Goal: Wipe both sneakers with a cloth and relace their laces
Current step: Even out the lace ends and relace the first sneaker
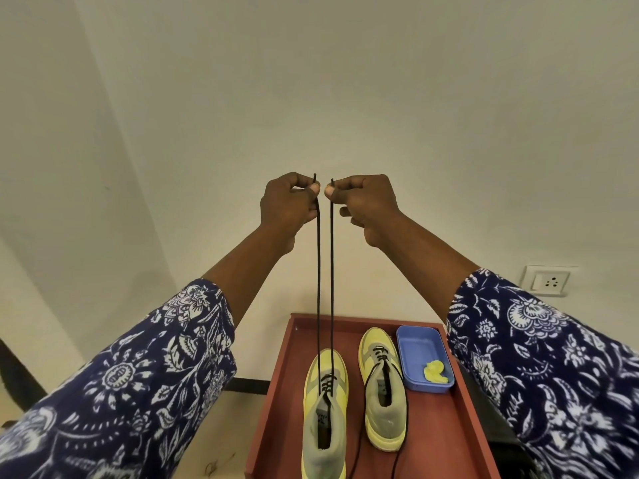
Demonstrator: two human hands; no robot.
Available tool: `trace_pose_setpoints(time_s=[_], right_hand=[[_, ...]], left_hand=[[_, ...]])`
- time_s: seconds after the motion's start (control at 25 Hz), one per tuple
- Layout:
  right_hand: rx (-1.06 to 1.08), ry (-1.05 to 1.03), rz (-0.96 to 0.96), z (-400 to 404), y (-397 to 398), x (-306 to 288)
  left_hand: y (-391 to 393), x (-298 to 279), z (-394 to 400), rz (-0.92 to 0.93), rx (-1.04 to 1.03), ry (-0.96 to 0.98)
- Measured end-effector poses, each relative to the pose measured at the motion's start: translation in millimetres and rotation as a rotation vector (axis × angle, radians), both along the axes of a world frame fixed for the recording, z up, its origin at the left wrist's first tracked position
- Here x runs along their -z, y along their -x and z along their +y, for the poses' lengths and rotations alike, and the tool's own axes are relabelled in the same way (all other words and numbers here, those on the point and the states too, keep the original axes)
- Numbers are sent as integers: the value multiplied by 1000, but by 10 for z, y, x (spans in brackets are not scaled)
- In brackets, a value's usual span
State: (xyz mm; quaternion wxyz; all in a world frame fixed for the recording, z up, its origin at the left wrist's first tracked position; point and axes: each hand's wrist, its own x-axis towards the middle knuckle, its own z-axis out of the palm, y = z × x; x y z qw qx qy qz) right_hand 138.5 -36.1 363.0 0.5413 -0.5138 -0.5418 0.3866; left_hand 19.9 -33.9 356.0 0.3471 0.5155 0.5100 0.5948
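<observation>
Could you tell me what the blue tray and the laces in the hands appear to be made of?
Blue tray: probably plastic; smooth, moulded rounded corners, slight sheen. Black laces: likely woven cord; thin, matte, pulled straight between the sneaker and both hands.

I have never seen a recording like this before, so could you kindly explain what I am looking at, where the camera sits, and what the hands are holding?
There is no machine here: a person wears one wide-angle camera on the head, looking forward and down, so the two arms in patterned sleeves are the person's own. The left hand and right hand are raised, and the fingers of each pinch one end of a black lace. Both strands run down, pulled straight, to the left sneaker, which is laced only through its lower eyelets. Beside it on the reddish table stands the right sneaker, its lace ends hanging loose. A blue tray holds a crumpled yellow cloth.
</observation>
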Motion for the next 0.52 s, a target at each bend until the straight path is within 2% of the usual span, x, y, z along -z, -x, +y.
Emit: trace_pose_setpoints(time_s=[0.52], right_hand=[[-25, -37, -30, 43, 10, 49]], left_hand=[[0, 36, 27, 26, 43, -38]])
